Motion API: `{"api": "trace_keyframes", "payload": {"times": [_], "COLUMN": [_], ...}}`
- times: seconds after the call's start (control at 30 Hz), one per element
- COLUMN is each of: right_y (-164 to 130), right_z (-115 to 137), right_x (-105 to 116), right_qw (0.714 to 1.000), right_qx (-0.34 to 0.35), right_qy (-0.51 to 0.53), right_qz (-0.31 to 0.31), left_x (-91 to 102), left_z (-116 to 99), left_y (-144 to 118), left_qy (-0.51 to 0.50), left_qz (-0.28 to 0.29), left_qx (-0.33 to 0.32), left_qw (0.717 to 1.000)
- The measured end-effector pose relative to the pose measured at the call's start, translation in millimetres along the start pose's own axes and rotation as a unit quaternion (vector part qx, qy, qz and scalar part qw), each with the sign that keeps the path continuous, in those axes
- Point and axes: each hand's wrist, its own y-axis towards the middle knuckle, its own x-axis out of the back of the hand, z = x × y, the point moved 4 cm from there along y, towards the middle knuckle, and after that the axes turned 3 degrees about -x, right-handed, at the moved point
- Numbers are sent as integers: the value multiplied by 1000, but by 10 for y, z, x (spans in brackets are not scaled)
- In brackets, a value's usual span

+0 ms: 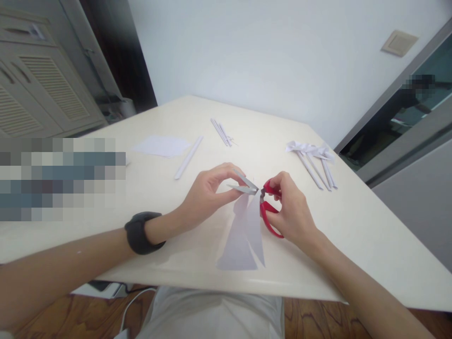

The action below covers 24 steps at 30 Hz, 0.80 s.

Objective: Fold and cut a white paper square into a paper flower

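Note:
Over the front part of the table, my right hand [293,212] grips the red-handled scissors [270,223], fingers through the loops. Their blades are spread apart and point left, around the top of a sheet of white paper [240,245]. My left hand [215,188], with a black band on its wrist, pinches the paper's upper end close to the blades. The paper hangs down toward the table edge, with a slit parting a narrow strip [254,226] on its right from the wider piece. The exact spot between my left fingertips is partly hidden by the blades.
On the pale table [158,254] lie a flat paper sheet [162,146], a rolled paper tube [189,157] and several thin rolls [221,132]. Paper tubes with crumpled paper tops [312,162] lie at the right. The wall [226,52] borders the table's back.

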Motion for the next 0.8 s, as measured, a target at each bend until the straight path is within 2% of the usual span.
{"api": "trace_keyframes", "payload": {"times": [0.2, 0.37, 0.53, 0.7, 0.8], "right_y": [52, 135, 154, 147, 132], "right_z": [-74, -419, -646, -633, -617], "right_x": [31, -43, -154, -145, -117], "right_qw": [996, 991, 989, 989, 987], "right_qx": [-70, -125, -75, -31, -28], "right_qy": [62, -11, -83, -76, -61], "right_qz": [-8, 53, 102, 120, 143], "left_x": [-6, -21, -18, -24, -33], "left_z": [5, 14, 150, 299, 343], "left_y": [2, 5, 26, 20, -2], "left_qy": [7, 1, 35, 42, 47], "left_qz": [2, 32, 70, 87, 92], "left_qx": [-4, 38, 91, 128, 147], "left_qw": [1000, 999, 993, 987, 984]}}
